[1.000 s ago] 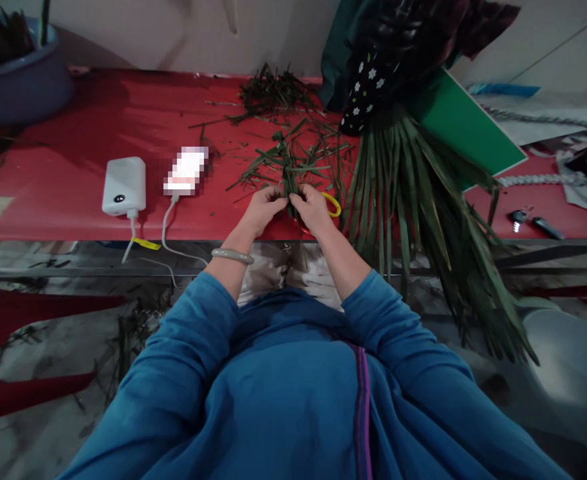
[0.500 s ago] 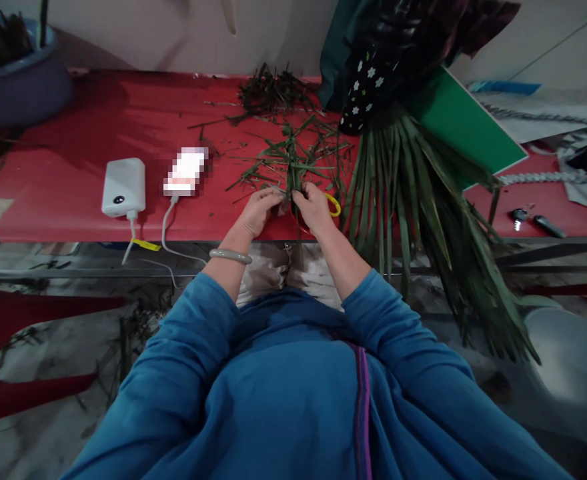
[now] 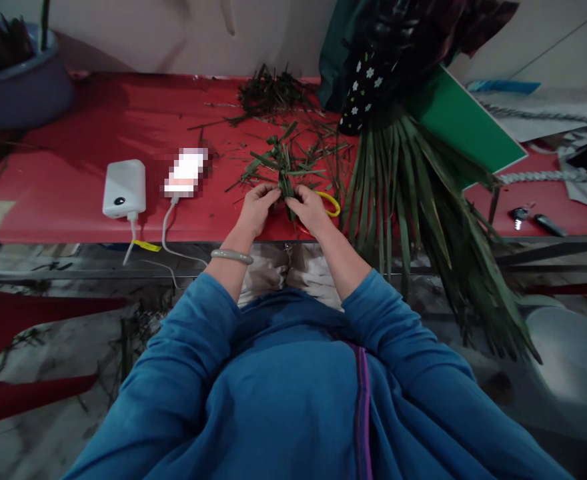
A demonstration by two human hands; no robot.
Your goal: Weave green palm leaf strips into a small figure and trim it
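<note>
Between my hands, over the table's front part, is a small woven figure of green palm leaf strips (image 3: 284, 175), with loose ends sticking out at its top and sides. My left hand (image 3: 257, 208) pinches its left side between thumb and fingertips. From the right, my right hand (image 3: 309, 208) grips its lower part, fingers curled. Yellow-handled scissors (image 3: 331, 204) lie just beyond my right hand, their blades hidden. Cut leaf scraps (image 3: 313, 157) are strewn on the red tabletop (image 3: 73, 207) around the figure.
A white power bank (image 3: 124, 189) and a lit phone (image 3: 186, 172) with cables lie at left. Large palm leaves (image 3: 403, 193) hang over the front edge at right. A purple basin (image 3: 23, 87) stands back left. A green board (image 3: 466, 127), keys (image 3: 518, 217) and a scrap pile (image 3: 273, 93) lie farther off.
The woven figure has tilted, its top leaning left. My left fingers have shifted their hold on it; my right hand stays near the same place, still gripping.
</note>
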